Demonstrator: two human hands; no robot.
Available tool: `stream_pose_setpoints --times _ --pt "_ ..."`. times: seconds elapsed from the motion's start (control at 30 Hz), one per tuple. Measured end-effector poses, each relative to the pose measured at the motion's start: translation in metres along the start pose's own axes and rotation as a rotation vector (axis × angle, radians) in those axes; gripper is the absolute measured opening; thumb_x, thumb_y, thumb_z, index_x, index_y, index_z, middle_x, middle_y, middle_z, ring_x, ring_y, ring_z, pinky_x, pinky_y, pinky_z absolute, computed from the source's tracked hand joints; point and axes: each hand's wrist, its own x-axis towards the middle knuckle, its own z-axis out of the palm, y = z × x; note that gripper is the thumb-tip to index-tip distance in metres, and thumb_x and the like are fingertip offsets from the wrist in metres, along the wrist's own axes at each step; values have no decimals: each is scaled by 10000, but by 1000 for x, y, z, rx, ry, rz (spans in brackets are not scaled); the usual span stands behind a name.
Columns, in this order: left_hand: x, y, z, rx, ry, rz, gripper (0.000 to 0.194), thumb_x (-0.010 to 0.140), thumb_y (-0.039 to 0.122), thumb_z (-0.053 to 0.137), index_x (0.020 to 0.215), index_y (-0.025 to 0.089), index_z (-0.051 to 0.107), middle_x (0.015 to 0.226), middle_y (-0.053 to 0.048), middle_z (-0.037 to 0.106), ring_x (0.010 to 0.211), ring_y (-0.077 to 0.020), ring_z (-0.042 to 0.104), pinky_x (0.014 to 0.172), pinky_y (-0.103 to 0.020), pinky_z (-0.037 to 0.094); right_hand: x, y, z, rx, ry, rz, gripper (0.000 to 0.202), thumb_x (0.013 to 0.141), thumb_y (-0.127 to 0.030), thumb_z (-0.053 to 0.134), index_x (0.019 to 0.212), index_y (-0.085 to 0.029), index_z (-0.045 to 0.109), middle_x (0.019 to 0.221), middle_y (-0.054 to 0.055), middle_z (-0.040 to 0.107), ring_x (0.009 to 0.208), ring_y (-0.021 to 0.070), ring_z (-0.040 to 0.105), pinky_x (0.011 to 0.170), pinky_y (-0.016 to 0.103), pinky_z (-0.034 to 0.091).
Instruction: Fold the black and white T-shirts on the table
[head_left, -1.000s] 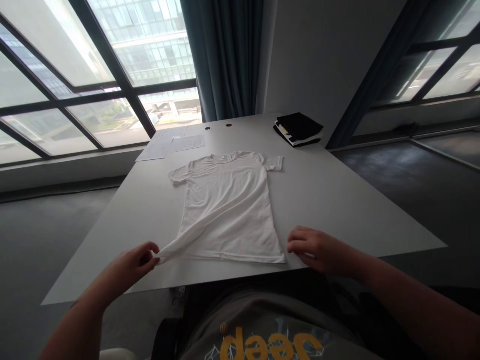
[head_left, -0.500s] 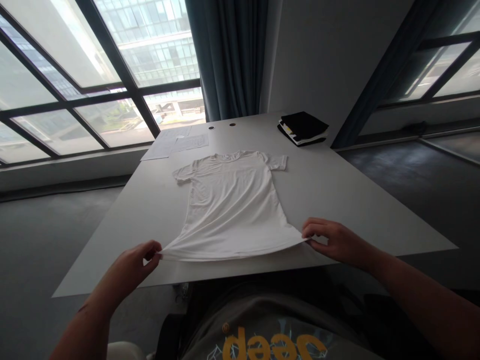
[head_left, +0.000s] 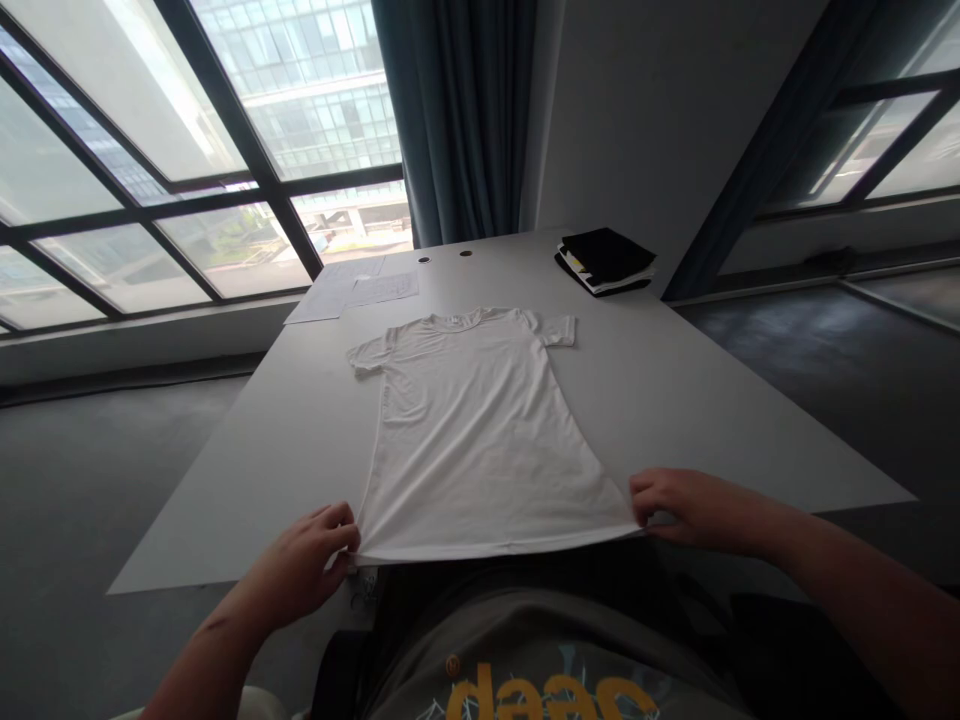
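A white short-sleeved T-shirt [head_left: 480,440] lies spread on the pale table, its collar toward the far end and its hem toward me. My left hand [head_left: 315,555] is closed on the left corner of the hem. At the right hem corner, the fingers of my right hand [head_left: 679,505] pinch the fabric. Between both hands the hem is stretched nearly straight along the table's near edge. Slanting creases cross the shirt's body, with small wrinkles near its left side.
Printed sheets of paper [head_left: 352,290] lie at the table's far left. A black folder [head_left: 607,258] with papers in it rests at the far right. Two round cable holes [head_left: 466,254] sit near the back edge of the table [head_left: 720,430]. Behind hangs a blue curtain [head_left: 457,120] beside windows.
Both hands have drawn the hem toward me, down to the table's near edge. My left hand also shifted right, and my right hand moved slightly right. The shirt's body is pulled longer.
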Motion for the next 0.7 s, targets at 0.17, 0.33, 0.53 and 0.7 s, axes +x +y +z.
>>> stream_pose_setpoints --times 0.17,0.33,0.53,0.7 --pt "18 1 -6 -42 38 0 233 992 410 545 929 263 714 1089 -62 694 1008 -231 670 919 -330 519 18 -7 -13 -17 53 -23 201 913 -309 613 796 -240 763 859 46 711 791 197 685 768 303 524" --pt "100 21 22 -5 265 23 313 1028 433 515 1194 254 712 1281 -101 668 1185 -275 637 1075 -440 497 97 -18 -11 -129 350 -66 243 962 -335 572 1017 -208 772 1132 123 722 1066 262 675 1002 408 527" --pt "211 11 43 126 358 -26 494 1035 491 511 1483 294 581 1598 -123 468 1452 -345 453 1191 -537 394 203 10 -4 -269 502 57 549 985 -448 569 1463 -179 607 1602 177 466 1529 372 340 1248 541 306" --pt "276 -68 17 115 360 -306 561 1067 483 402 1579 267 478 1693 -126 346 1555 -344 309 1250 -521 280 245 73 -37 -312 482 387 588 1052 -496 423 1559 -208 502 1688 166 331 1581 359 216 1259 575 212"
